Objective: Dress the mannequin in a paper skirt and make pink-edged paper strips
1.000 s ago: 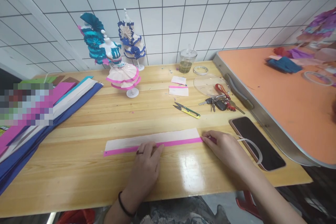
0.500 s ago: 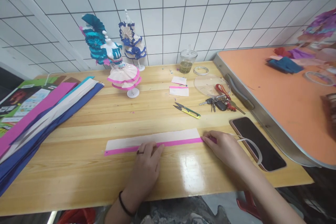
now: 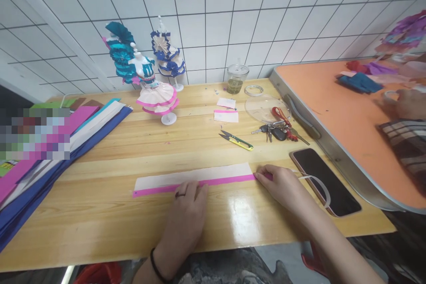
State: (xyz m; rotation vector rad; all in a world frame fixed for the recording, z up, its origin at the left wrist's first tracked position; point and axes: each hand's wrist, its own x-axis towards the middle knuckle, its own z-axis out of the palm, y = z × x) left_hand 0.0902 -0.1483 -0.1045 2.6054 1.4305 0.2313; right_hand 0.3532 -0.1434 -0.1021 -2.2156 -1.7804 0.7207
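A long white paper strip with a pink lower edge lies flat on the wooden table. My left hand rests on its middle, fingers curled with the tips pressing the pink edge. My right hand is at the strip's right end, fingers pinched on the pink band there. A thin white tape backing curls away from that hand over a dark phone.
Yellow-handled snips, keys, a clear plastic lid, small paper pieces, a glass jar and two paper-dress mannequins stand behind. Coloured paper sheets lie left. Another person's hand and sleeve rest on the orange table right.
My hands and the strip have hardly moved. At the right, another person's hand and checked sleeve have come further into view on the orange table.
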